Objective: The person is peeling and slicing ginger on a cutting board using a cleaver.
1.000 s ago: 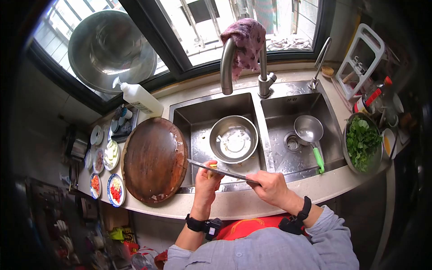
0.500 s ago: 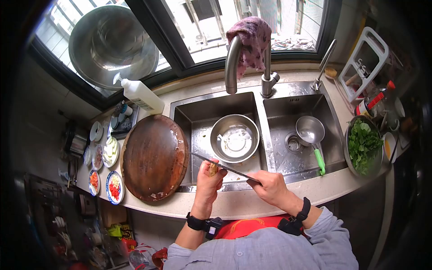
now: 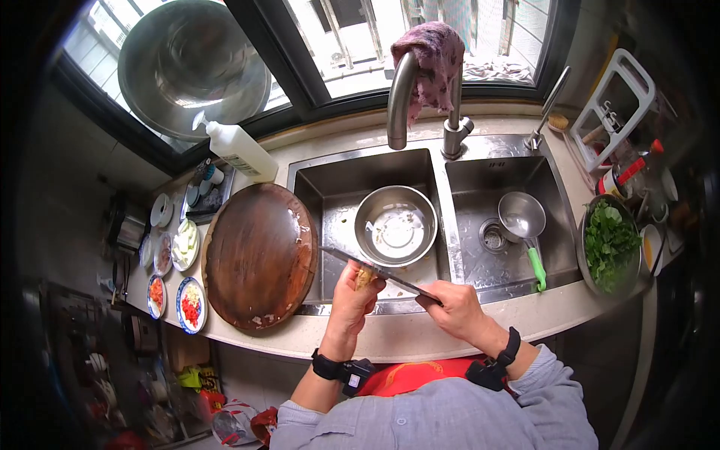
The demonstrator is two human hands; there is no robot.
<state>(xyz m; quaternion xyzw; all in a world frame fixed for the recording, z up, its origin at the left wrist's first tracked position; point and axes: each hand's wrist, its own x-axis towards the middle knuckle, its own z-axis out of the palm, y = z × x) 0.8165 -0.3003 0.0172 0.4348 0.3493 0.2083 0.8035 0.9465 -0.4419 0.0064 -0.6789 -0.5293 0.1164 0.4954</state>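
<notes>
Stands at the worktop (image 3: 409, 337), over the sink (image 3: 450, 225) at centre, probably to catch drips. Has the board (image 3: 259, 255) left of centre, likely for easy reach, and the bowl (image 3: 409, 202) inside the sink, beyond the knife (image 3: 405, 283). Grips that knife by its near end in the clenched right hand (image 3: 457, 307), perhaps for control. Pinches a yellowish piece (image 3: 363, 279) at lower centre between thumb and fingers of the left hand (image 3: 352, 307), against the blade, seemingly for steadiness.

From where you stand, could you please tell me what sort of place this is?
Probably a home kitchen, judging by the double sink, the round wooden chopping board and the leafy greens.
</notes>
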